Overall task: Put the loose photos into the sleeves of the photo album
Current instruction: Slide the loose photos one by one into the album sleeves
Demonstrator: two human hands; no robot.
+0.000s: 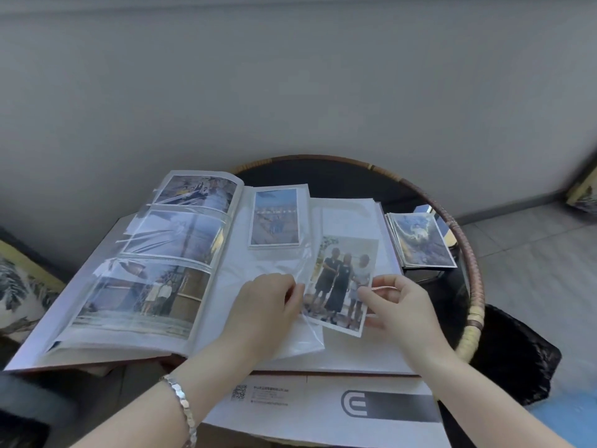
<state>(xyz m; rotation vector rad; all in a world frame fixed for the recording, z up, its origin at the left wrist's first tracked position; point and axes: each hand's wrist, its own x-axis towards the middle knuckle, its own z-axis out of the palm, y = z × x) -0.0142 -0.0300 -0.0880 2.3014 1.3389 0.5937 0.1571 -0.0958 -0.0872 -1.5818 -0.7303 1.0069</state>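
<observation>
The photo album (226,286) lies open on a round table. Its left page holds three sleeved photos. On the right page one photo (274,218) sits in the top sleeve. My right hand (397,302) pinches the right edge of a loose photo (339,282) of three standing people. The photo's left edge lies at the opening of a clear sleeve (300,331), whose edge my left hand (268,305) pinches. A stack of loose photos (420,240) rests on the table to the right of the album.
The round table has a raised woven rim (465,250). A white printed box (323,402) sticks out under the album's near edge. A patterned cushion (19,286) lies at the left, and a dark bag (513,350) sits on the tiled floor at the right.
</observation>
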